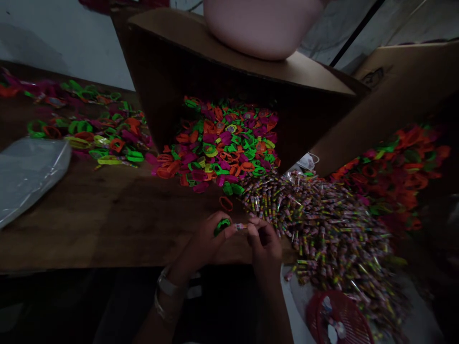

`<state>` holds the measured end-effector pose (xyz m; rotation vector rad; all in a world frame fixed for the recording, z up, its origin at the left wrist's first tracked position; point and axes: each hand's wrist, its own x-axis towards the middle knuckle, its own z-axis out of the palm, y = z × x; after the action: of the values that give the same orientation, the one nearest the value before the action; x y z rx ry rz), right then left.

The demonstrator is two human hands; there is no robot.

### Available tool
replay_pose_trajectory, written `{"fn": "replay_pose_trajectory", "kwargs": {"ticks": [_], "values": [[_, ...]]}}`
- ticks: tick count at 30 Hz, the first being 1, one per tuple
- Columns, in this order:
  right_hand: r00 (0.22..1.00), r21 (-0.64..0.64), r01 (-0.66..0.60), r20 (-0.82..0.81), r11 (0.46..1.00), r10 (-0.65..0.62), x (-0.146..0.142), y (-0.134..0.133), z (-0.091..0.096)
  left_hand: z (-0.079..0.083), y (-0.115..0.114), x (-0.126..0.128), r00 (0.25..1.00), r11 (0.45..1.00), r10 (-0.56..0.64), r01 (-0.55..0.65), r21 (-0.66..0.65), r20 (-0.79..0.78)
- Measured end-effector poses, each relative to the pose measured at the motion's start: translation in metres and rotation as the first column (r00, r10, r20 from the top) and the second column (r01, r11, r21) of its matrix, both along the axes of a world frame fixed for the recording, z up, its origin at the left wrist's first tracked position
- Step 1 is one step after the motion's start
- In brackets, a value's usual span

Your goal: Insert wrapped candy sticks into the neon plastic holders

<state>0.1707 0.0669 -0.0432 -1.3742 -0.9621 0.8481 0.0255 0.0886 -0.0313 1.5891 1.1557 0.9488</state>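
One slim tube in printed wrap [239,226] spans the gap between my hands, long axis left to right, about parallel to the near table edge. Its left end meets my left hand [208,236], its right end my right hand [266,241]; both about equally near. Left is closed, thumb over fingers, around a bright green plastic band [222,226]; can't tell if tube and band are joined. Right is pinched narrow, thumb and fingertips on the tube. All this sits over the near edge of the brown wooden table [125,210]. Just beyond, a loose orange plastic ring-shaped band [225,204]. Farther, a heap of mixed neon plastic bands [222,148] spills from an open brown cardboard box [143,81]. Right, touching that heap: a big pile of wrapped tubes [322,229], near a red plastic basket [313,310]. Left: clear plastic bag [32,167], bare wood between. Room dim; far wall pale [89,43].
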Motion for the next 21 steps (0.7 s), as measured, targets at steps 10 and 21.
{"fn": "replay_pose_trajectory", "kwargs": {"ticks": [10,21], "values": [[0.995,0.041,0.065,0.068,0.997,-0.067,0.002,0.008,-0.005,-0.022,0.003,0.012,0.987,0.986,0.152,-0.149,-0.070,0.043],[1.000,0.047,0.002,-0.020,0.999,-0.001,0.040,0.013,-0.018,0.001,0.057,-0.064,0.546,0.886,0.462,-0.251,-0.389,0.699]]}}
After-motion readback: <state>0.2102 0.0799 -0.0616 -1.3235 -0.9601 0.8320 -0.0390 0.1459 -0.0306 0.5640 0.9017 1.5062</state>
